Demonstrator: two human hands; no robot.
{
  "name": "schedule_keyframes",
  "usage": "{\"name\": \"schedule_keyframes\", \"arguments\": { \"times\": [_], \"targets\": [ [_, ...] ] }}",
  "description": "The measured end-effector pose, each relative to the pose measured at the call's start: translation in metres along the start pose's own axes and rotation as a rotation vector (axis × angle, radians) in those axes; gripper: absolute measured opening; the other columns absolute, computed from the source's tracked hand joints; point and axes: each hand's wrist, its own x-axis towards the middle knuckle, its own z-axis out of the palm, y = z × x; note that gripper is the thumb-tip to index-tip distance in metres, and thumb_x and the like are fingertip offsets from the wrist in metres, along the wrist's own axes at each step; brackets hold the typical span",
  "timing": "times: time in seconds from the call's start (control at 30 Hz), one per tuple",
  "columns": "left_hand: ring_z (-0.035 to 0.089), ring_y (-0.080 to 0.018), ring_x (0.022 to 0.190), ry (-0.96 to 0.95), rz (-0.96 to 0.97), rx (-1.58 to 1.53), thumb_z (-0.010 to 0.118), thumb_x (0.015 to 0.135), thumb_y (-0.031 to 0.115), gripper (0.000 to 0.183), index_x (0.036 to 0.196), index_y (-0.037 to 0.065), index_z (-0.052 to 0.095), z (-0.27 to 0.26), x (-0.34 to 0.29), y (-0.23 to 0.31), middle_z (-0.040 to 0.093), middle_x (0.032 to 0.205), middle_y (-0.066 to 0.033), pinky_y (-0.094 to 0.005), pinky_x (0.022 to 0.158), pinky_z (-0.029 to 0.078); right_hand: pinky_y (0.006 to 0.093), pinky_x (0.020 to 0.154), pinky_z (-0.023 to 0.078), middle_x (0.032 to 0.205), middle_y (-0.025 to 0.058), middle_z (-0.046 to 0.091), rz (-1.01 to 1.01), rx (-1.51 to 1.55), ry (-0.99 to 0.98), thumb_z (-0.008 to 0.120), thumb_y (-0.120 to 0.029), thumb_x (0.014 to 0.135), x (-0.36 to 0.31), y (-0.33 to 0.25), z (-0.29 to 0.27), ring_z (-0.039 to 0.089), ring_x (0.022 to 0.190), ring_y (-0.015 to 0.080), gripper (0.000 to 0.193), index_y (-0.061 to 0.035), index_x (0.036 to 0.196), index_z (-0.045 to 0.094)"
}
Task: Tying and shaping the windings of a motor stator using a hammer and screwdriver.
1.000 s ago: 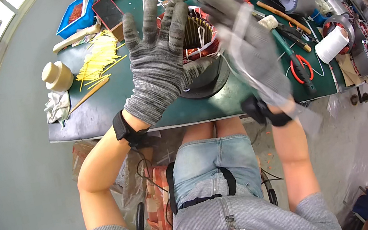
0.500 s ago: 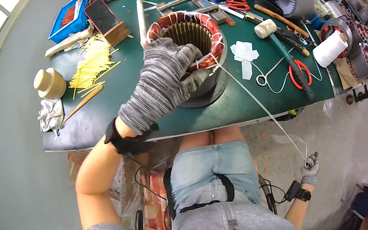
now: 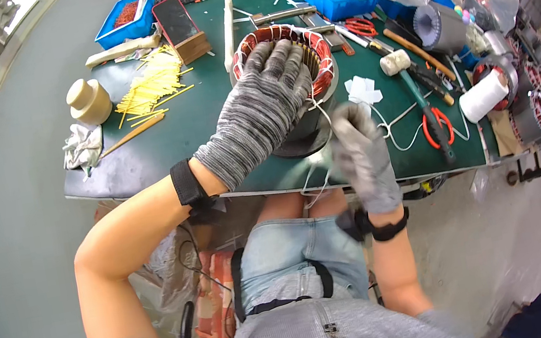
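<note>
From the head view, the stator [image 3: 326,74], its red copper windings laced with white ties, stands at the near middle of the green workbench [image 3: 211,79], straight in front of the person. The right hand [image 3: 364,159], half a second ago far out beyond the bench edge with the white cord [image 3: 320,108] drawn taut, is back close to the stator's near right side. The cord no longer runs out in one straight line; pale loops hang by the bench edge, so I'd judge that the long pull has let up and the lacing has gone slack.

The stator looks upright to me, bore mouth facing up toward the wearer, long axis roughly vertical.

The left hand [image 3: 257,102] lies across the rim, gloved fingers stretched out over the bore, steadying rather than clenched, I'd say. The right fingers look curled but blurred; I can't tell whether they pinch the cord. Off to the right lie a pale-headed mallet [image 3: 396,62], red-handled scissors [image 3: 438,130] and a white spool [image 3: 483,100].
</note>
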Motion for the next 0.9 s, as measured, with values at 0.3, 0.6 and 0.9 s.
{"name": "schedule_keyframes", "arguments": {
  "times": [0.3,0.6,0.9],
  "targets": [
    [0.057,-0.0294,0.083,0.053,-0.043,-0.329,0.057,0.078,0.023,0.036,0.107,0.001,0.057,0.013,0.002,0.004,0.058,0.102,-0.0149,-0.0433,0.074,0.046,0.0147,0.039,0.025,0.066,-0.0071,0.039,0.152,-0.231,-0.267,0.053,-0.023,0.094,-0.021,-0.034,-0.003,0.030,0.048,0.0004,0.037,-0.0076,0.128,0.047],
    [0.055,-0.0272,0.070,0.354,-0.030,-0.322,0.059,0.069,0.023,0.034,0.099,0.005,0.061,0.042,-0.010,0.007,0.057,0.092,-0.0114,-0.0420,0.065,0.044,0.0197,0.065,0.041,0.087,0.0026,0.058,-0.358,-0.557,-0.352,0.051,-0.015,0.094,0.005,-0.046,0.015,0.050,0.073,0.0060,0.013,-0.0109,0.101,0.061],
    [0.053,-0.0262,0.071,0.413,-0.014,-0.389,0.061,0.067,0.025,0.027,0.088,0.008,0.060,0.034,-0.009,-0.004,0.055,0.078,-0.0073,-0.0423,0.063,0.043,0.0177,0.034,0.019,0.055,-0.0065,0.023,0.309,0.923,-0.470,0.040,-0.022,0.098,0.001,-0.041,0.050,0.020,0.040,0.0034,0.020,-0.0124,0.085,0.052]
  ]
}}
